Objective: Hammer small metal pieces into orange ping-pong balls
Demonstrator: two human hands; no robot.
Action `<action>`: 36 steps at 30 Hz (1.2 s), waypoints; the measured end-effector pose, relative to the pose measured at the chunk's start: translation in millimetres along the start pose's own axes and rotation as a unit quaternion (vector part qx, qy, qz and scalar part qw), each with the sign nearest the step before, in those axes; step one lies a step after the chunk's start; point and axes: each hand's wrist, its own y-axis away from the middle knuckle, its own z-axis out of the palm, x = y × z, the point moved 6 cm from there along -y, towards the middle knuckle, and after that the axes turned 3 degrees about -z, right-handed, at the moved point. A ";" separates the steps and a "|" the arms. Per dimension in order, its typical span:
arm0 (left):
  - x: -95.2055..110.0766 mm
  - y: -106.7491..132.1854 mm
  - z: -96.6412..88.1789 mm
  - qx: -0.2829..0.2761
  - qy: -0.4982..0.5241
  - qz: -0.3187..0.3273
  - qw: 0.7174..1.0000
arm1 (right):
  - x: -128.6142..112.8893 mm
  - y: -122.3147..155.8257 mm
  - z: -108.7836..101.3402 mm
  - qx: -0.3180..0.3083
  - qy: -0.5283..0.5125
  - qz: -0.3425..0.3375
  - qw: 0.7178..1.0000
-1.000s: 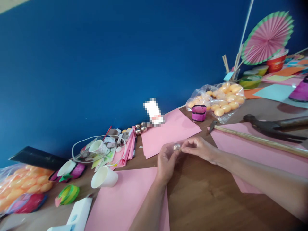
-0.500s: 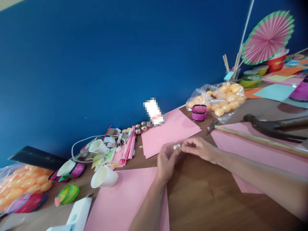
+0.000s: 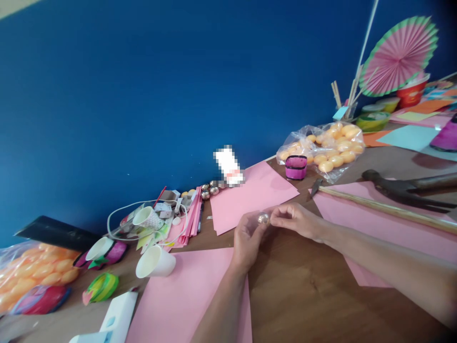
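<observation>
Head view: my left hand [image 3: 247,240] grips a shiny ball [image 3: 263,218] above the bench [image 3: 293,286]; my right hand [image 3: 298,220], fingertips pinched together, is at the ball's right edge (whether it grips anything, I cannot tell), and a pink sheet [image 3: 253,193] lies just beyond.

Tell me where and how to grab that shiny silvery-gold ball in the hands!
Pinch the shiny silvery-gold ball across its rounded middle, probably coming from the right. The left hand covers its left side, while the right hand is close on the other. It's small and curved, with no handle showing, so a gentle pinch should suit.
</observation>
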 end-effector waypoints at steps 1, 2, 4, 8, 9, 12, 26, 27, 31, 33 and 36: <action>0.5 0.0 0.4 -0.002 0.004 -0.002 1.000 | 0.1 -0.1 0.0 0.000 0.000 0.000 1.000; 0.9 0.0 0.8 -0.003 0.008 -0.004 1.000 | 0.1 -0.2 0.0 0.001 0.000 0.000 1.000; 1.9 -0.1 1.4 -0.004 0.016 -0.007 1.000 | 0.1 -0.4 0.0 0.003 0.000 0.000 1.000; 2.9 -0.1 2.1 -0.003 0.023 -0.011 1.000 | 0.1 -0.6 0.5 0.001 0.007 0.004 1.000; 2.9 0.0 2.2 -0.003 0.023 -0.012 1.000 | 0.0 -0.5 0.7 -0.002 0.008 0.005 1.000; 2.3 0.1 1.9 -0.003 0.020 -0.012 1.000 | -0.9 0.3 0.8 -0.005 0.005 0.003 1.000; 0.4 0.2 0.1 0.010 -0.024 0.019 0.999 | 5.7 -0.8 -0.5 0.000 -0.038 0.031 0.999; 1.1 0.5 0.4 0.011 -0.026 0.023 0.999 | 6.3 -0.6 -0.9 0.007 -0.039 0.032 0.999; 2.8 1.0 0.6 0.020 -0.021 0.020 0.999 | 8.6 -0.1 -1.9 0.031 -0.031 0.038 0.998; 2.5 0.8 0.8 0.020 -0.007 0.011 1.000 | 8.2 -0.1 -1.7 0.036 -0.010 0.034 0.999; 1.8 0.6 0.7 0.019 0.006 0.003 1.000 | 5.3 -0.2 -1.7 0.042 0.034 0.022 0.998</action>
